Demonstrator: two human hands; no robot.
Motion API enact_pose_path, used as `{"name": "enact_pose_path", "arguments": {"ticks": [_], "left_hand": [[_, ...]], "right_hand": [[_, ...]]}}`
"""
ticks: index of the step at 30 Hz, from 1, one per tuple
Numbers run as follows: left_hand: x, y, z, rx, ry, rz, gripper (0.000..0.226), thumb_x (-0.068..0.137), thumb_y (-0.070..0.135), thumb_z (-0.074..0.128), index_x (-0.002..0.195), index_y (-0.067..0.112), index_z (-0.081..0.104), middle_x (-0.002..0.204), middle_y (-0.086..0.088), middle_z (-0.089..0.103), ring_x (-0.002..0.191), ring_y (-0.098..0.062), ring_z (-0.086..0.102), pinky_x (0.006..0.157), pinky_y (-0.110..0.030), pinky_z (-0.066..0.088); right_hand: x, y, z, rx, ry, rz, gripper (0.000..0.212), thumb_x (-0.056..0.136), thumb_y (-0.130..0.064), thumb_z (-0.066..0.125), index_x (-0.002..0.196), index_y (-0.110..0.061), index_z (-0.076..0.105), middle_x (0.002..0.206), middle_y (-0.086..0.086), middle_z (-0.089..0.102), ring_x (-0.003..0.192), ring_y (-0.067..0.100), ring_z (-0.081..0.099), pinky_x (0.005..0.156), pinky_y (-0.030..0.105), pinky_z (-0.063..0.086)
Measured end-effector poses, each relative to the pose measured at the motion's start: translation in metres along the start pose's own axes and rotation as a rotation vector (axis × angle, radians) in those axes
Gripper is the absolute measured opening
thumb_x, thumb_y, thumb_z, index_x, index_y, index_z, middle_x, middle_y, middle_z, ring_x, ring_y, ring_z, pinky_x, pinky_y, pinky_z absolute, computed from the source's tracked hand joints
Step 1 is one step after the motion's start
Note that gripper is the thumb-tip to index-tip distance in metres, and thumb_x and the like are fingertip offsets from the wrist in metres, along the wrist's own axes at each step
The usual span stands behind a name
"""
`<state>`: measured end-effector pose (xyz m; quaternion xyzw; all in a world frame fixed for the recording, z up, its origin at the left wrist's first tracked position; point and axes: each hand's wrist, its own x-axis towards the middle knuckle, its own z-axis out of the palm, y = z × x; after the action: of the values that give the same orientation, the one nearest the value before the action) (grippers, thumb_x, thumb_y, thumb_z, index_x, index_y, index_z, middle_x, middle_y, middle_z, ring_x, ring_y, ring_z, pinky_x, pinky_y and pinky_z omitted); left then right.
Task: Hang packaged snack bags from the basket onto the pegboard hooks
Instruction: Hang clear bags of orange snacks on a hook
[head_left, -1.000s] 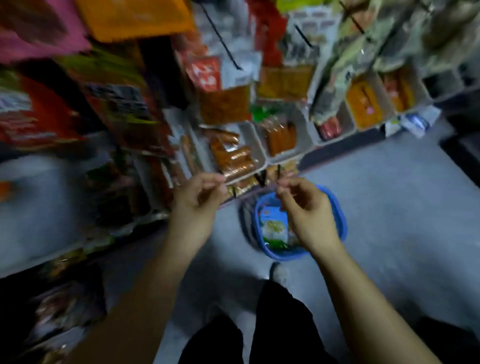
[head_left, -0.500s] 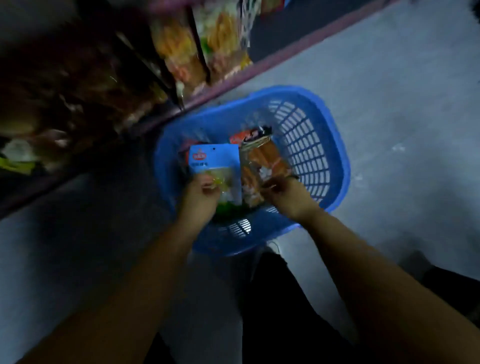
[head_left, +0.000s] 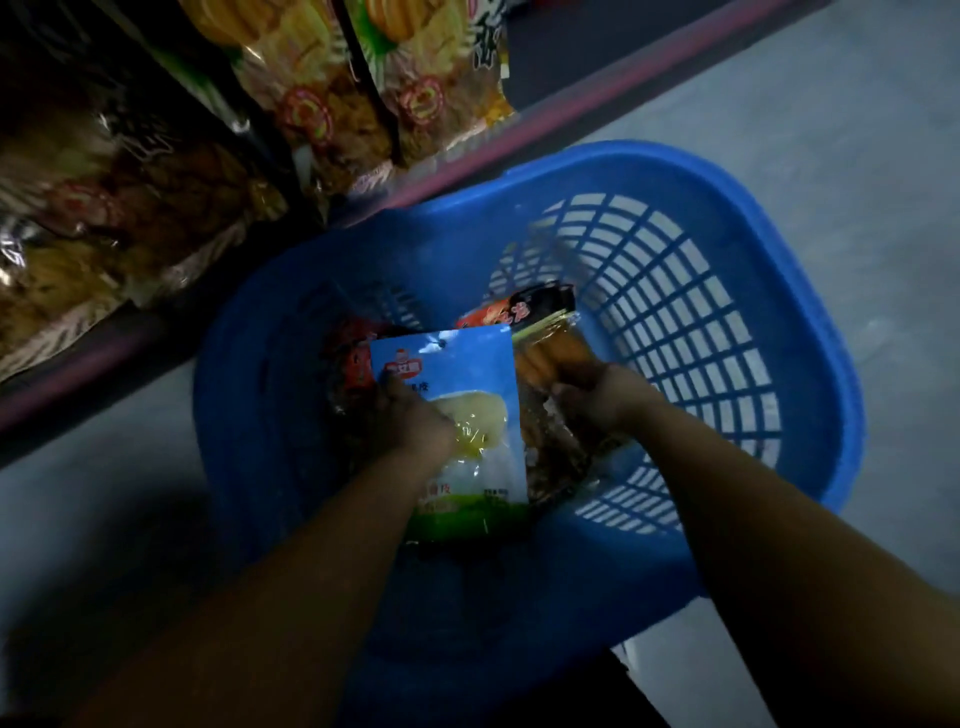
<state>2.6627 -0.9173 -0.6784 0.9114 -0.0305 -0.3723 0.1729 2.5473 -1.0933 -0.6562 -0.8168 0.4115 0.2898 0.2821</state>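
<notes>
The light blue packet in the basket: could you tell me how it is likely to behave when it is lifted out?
The light blue packet looks like thin glossy film, so it will probably flop and feel slippery. Its pale contents sit low in the window, so it is likely bottom-heavy. The left hand grips its edge; a small hole near the top should suit a hook.

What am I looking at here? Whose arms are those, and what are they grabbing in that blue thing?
The arms belong to a person wearing a camera on their head, so you see what they see, looking down. There is only this one view. On the grey floor stands a blue plastic basket with snack bags inside. The left hand holds a light blue snack bag with something pale yellow inside. The right hand grips a clear bag of orange-brown snacks. A reddish bag lies underneath. At the top left, more snack bags hang on a display, where these ones should go.
</notes>
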Motion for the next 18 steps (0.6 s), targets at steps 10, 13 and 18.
{"name": "enact_pose_path", "arguments": {"ticks": [10, 13, 18], "left_hand": [[0.010, -0.006, 0.001, -0.061, 0.113, -0.076, 0.097, 0.064, 0.024, 0.083, 0.142, 0.007, 0.028, 0.141, -0.019, 0.042, 0.131, -0.038, 0.039, 0.107, -0.051, 0.034], [0.013, -0.004, -0.004, -0.293, 0.029, -0.085, 0.057, 0.071, 0.020, 0.080, 0.121, 0.005, 0.058, 0.123, -0.019, 0.062, 0.112, -0.034, 0.059, 0.095, -0.047, 0.048], [0.005, 0.000, -0.009, -0.352, 0.034, -0.072, 0.031, 0.090, 0.030, 0.062, 0.108, 0.006, 0.064, 0.106, -0.017, 0.068, 0.093, -0.031, 0.066, 0.084, -0.040, 0.054]], "right_hand": [[0.008, -0.009, 0.007, 0.027, 0.049, 0.088, 0.102, 0.075, -0.040, 0.076, 0.148, -0.009, 0.012, 0.146, 0.021, 0.029, 0.137, 0.035, 0.028, 0.112, 0.042, 0.025], [0.007, -0.007, 0.009, -0.045, 0.046, 0.126, 0.110, 0.071, -0.041, 0.078, 0.150, -0.012, 0.007, 0.147, 0.018, 0.032, 0.139, 0.034, 0.027, 0.112, 0.044, 0.023], [0.016, -0.006, 0.007, 0.391, 0.141, 0.143, 0.060, 0.075, -0.027, 0.075, 0.128, -0.014, 0.050, 0.121, 0.012, 0.063, 0.117, 0.032, 0.057, 0.104, 0.048, 0.039]]}}
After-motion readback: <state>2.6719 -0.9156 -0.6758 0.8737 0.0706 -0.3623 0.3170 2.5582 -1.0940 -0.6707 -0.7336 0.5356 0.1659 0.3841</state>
